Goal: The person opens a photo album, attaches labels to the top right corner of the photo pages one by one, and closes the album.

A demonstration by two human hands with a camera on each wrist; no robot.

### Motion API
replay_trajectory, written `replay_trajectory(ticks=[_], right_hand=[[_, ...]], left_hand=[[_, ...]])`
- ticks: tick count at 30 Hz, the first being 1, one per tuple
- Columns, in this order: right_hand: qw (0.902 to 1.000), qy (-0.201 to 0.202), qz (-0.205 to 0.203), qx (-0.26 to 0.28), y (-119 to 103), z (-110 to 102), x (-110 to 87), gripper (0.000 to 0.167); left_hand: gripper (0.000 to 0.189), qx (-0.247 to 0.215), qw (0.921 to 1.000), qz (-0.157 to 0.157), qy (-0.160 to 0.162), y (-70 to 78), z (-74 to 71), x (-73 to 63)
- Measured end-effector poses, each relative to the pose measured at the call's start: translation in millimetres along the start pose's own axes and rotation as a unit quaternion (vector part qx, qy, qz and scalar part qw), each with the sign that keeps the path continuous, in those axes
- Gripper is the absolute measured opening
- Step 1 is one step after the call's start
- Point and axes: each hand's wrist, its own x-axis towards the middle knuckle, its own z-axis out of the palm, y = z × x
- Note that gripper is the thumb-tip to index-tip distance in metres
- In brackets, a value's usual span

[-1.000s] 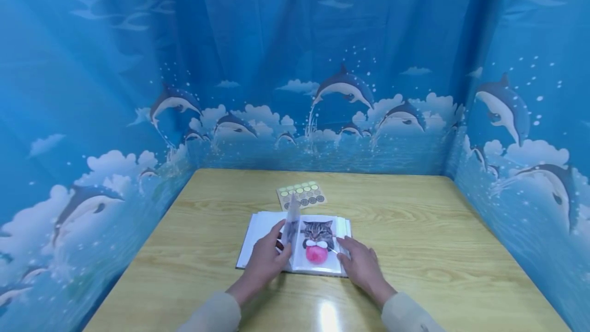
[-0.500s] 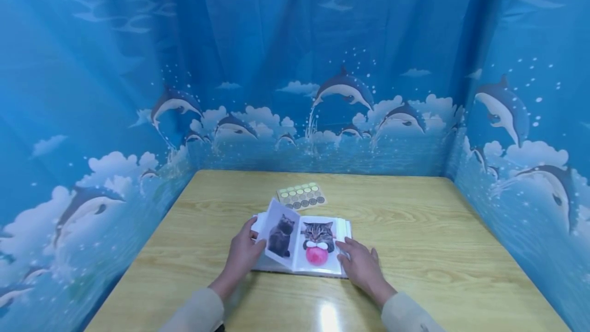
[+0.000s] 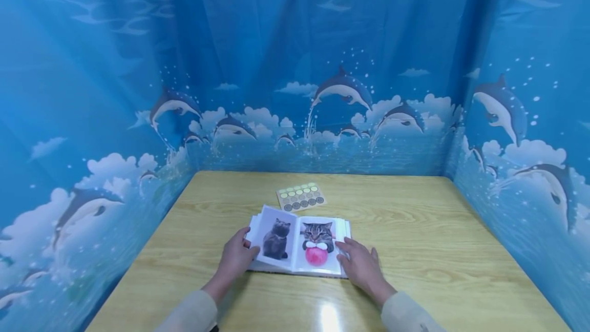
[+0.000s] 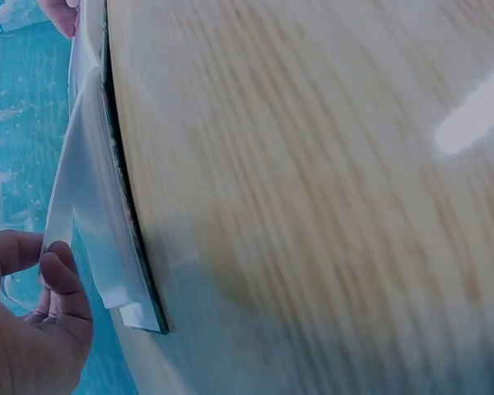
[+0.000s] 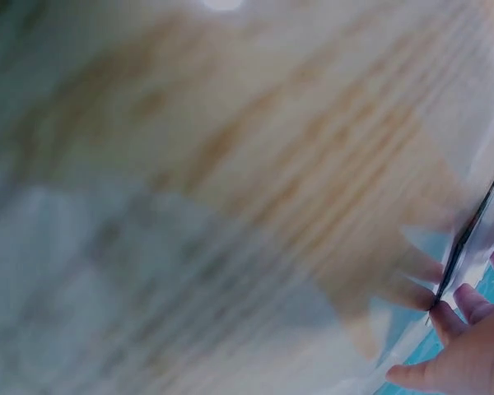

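A photo album (image 3: 342, 245) lies spread on the table, its right page carrying a tabby cat picture (image 3: 318, 237) with a pink ball shape. The left leaf (image 3: 278, 242), with a grey cat photo on it, is lifted at an angle above the pages below. My left hand (image 3: 238, 254) pinches the outer edge of this leaf between thumb and fingers; the left wrist view shows the pinched leaf (image 4: 66, 189) standing away from the stack. My right hand (image 3: 361, 264) rests with its fingers loosely spread on the album's right edge. In the right wrist view its fingers (image 5: 449, 321) touch the album's side.
Behind the album a card (image 3: 301, 197) with rows of green and grey circles lies on the wooden table (image 3: 415, 229). Blue curtains (image 3: 295, 65) printed with dolphins stand around the table's back and sides.
My left hand has carried the leaf over to the left, from nearly upright to low, so the grey cat photo now faces up. The right hand has stayed in place.
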Motion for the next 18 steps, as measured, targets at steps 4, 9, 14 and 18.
replay_trajectory(ticks=[4, 9, 14, 18], right_hand=[[1.0000, 0.000, 0.001, 0.001, 0.1, 0.2, -0.1, 0.036], [1.0000, -0.002, 0.006, -0.002, 0.0, 1.1, -0.5, 0.037], [1.0000, -0.003, 0.007, 0.002, -0.8, 0.7, -1.2, 0.037], [1.0000, -0.003, 0.007, 0.005, -1.3, 0.0, -1.7, 0.037]], left_hand=[[0.054, 0.011, 0.9999, -0.007, -0.006, -6.5, -1.1, -1.0], [0.048, 0.022, 0.9997, 0.004, -0.012, -11.5, -2.6, -3.7], [0.043, 0.030, 0.9992, 0.005, -0.027, -13.8, -2.7, -5.9], [0.041, 0.037, 0.9985, -0.006, -0.039, -15.1, -3.0, -7.4]])
